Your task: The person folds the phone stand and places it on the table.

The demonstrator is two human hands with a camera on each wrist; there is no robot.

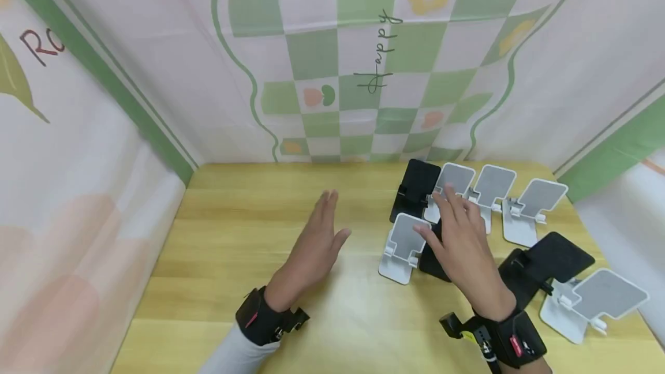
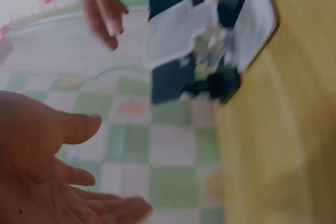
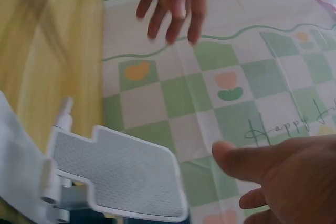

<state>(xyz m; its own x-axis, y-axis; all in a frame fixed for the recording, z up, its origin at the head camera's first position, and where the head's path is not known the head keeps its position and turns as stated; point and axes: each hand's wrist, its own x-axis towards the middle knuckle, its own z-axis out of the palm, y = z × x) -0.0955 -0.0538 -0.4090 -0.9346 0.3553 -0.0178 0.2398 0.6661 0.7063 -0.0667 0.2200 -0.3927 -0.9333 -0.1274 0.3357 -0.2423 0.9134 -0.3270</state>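
Observation:
Several folding phone stands, some white with grey pads and some black, stand on the right part of a wooden table. My left hand [image 1: 314, 241] hovers left of them with straight fingers and the thumb spread, holding nothing. Over the group is my right hand [image 1: 462, 241], its fingers extended and empty. Its thumb overlaps a white phone stand [image 1: 407, 238] in the head view. A black phone stand [image 1: 432, 263] is partly hidden beneath that hand. In the right wrist view a white phone stand [image 3: 115, 171] shows its grey pad close up, beside the right hand [image 3: 283, 174].
Along the back are a black stand [image 1: 421, 180] and white stands [image 1: 496, 183]. Another black stand [image 1: 561, 255] and a white stand [image 1: 610, 293] are near the right edge. A checkered curtain [image 1: 363, 62] hangs behind the wooden table [image 1: 218, 258].

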